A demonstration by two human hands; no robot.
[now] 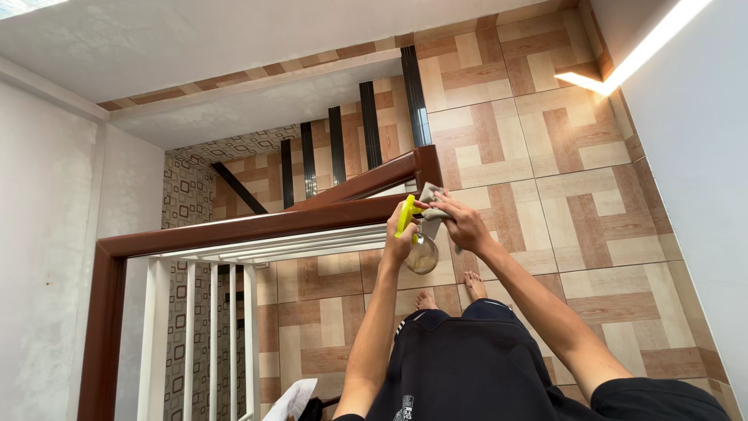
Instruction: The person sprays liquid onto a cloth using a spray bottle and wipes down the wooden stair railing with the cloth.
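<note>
My left hand (pixel 398 238) grips a clear spray bottle (pixel 423 254) with a yellow trigger head (pixel 406 214), held over the landing beside the brown wooden handrail (pixel 265 226). My right hand (pixel 461 222) holds a grey cloth (pixel 433 196) bunched against the bottle's nozzle. Both hands meet just right of where the rail joins its corner post (pixel 428 167). My bare feet (pixel 448 292) show below on the tiled floor.
White balusters (pixel 210 327) stand under the handrail at the left. Stairs with black-edged steps (pixel 343 144) descend beyond the rail. Patterned beige and brown floor tiles (pixel 576 203) cover the landing. A white wall (pixel 701 179) runs along the right. A white cloth (pixel 294 399) lies at the bottom.
</note>
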